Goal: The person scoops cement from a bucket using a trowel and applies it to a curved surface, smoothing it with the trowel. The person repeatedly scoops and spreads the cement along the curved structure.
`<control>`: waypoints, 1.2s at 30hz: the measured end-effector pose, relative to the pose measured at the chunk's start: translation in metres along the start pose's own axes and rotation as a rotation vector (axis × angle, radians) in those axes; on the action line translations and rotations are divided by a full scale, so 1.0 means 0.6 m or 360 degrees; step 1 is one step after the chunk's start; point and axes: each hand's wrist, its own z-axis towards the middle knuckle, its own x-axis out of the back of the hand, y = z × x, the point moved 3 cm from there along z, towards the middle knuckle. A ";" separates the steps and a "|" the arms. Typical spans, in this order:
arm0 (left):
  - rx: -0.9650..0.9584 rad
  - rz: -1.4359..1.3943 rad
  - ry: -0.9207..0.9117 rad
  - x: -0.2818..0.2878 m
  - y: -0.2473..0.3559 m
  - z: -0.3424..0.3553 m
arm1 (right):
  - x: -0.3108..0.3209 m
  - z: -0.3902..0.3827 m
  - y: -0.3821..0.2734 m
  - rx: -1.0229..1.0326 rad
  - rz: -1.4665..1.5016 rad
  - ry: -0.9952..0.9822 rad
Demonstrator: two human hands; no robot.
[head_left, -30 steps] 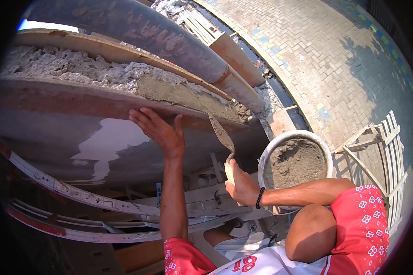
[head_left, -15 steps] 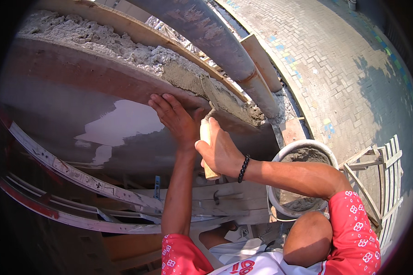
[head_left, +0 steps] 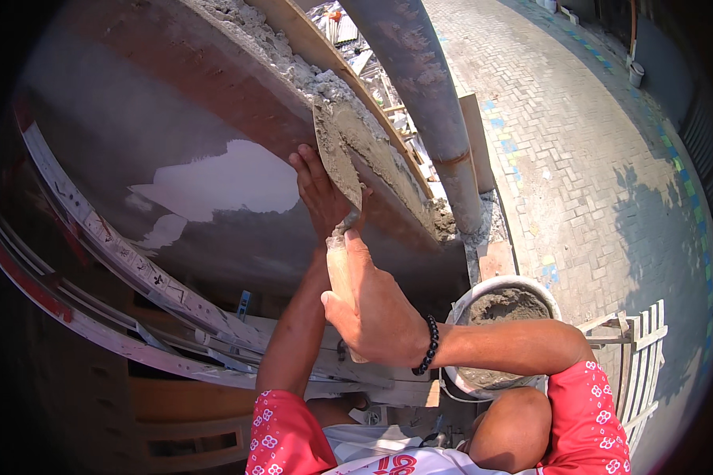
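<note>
In my right hand (head_left: 380, 313) is the wooden handle of a trowel (head_left: 336, 154), its blade tilted along the near edge of the wall top and coated with grey mortar. Fresh wet mortar (head_left: 380, 154) lies on that top beside the blade. My left hand (head_left: 318, 190) rests with outstretched fingers against the wall face (head_left: 245, 103), just below the edge; the trowel covers part of it. Under my right forearm stands a white bucket (head_left: 455, 313) holding grey mortar (head_left: 507, 305).
A thick grey pipe (head_left: 420, 87) slants past the wall's far side. A wooden board (head_left: 325, 39) runs along the back edge. At left lies a paint-spattered ladder (head_left: 127, 257). A slatted wooden frame (head_left: 645, 356) stands at right by the paved lane (head_left: 554, 150).
The trowel has turned so that its blade now shows flat at the wall's near edge, and my right hand has come lower. The view has shifted; my left hand stays on the wall.
</note>
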 end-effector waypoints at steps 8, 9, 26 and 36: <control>-0.0038 -0.0066 0.0015 0.003 0.008 0.004 | 0.081 -0.088 0.040 -0.1134 0.0959 0.0279; -0.0035 -0.0056 0.0010 0.004 0.007 0.002 | 0.082 -0.090 0.059 -0.1240 0.1047 0.0282; -0.0019 -0.0042 0.0062 0.003 0.004 0.005 | 0.063 0.020 -0.004 -0.1118 0.1223 0.0084; -0.0047 0.0042 0.0098 0.011 0.017 0.006 | 0.063 0.052 -0.048 -0.0922 0.1194 -0.0026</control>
